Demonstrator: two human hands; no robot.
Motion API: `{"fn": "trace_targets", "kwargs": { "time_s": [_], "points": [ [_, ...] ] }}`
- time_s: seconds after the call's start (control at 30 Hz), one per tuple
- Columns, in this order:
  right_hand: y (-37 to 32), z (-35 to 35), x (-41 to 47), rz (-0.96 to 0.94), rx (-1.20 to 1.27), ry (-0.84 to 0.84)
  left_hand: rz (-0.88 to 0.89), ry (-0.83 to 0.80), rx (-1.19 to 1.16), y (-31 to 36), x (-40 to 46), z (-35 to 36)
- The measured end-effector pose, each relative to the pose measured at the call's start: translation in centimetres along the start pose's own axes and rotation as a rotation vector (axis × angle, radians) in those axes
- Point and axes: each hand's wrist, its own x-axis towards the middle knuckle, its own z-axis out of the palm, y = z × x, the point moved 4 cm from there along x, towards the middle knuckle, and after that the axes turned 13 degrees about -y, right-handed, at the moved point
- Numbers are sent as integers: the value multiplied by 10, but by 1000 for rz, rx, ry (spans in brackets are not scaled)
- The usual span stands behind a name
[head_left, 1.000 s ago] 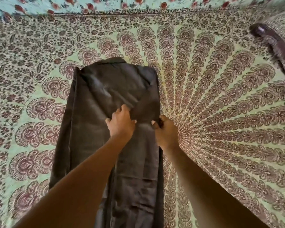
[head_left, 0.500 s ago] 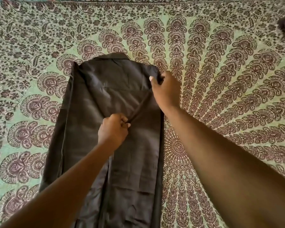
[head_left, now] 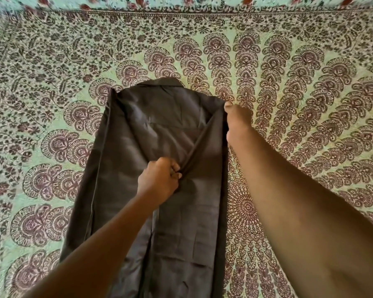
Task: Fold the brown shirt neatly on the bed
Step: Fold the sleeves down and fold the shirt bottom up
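Observation:
The brown shirt [head_left: 138, 147] lies flat on the bed as a long narrow strip, collar at the far end, both sides folded inward. My left hand [head_left: 159, 181] is curled in the middle of the shirt and pinches the edge of a folded-in sleeve that runs diagonally up to the right shoulder. At that upper right corner my right hand [head_left: 237, 123] grips the shirt's edge, thumb on top of the fabric. The shirt's lower end runs out of view beneath my arms.
The bed [head_left: 310, 104] is covered by a green sheet with a maroon mandala and paisley print, stretching wide on every side of the shirt. A floral border [head_left: 181, 3] runs along the far edge.
My right hand has slid from the shirt's middle right edge up to the right shoulder corner. My left hand has closed on the sleeve fold and stayed near the middle.

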Motion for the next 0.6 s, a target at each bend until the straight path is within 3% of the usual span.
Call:
{"fn": "trace_targets", "kwargs": {
  "time_s": [0.1, 0.3, 0.6],
  "points": [
    [-3, -4, 6, 65, 57, 63, 11, -6, 42, 1, 1, 0],
    [-21, -1, 26, -14, -300, 57, 3, -23, 5, 1, 4, -1],
    [-17, -12, 44, 30, -216, 147, 105, -105, 33, -3, 12, -5]
  ]
}}
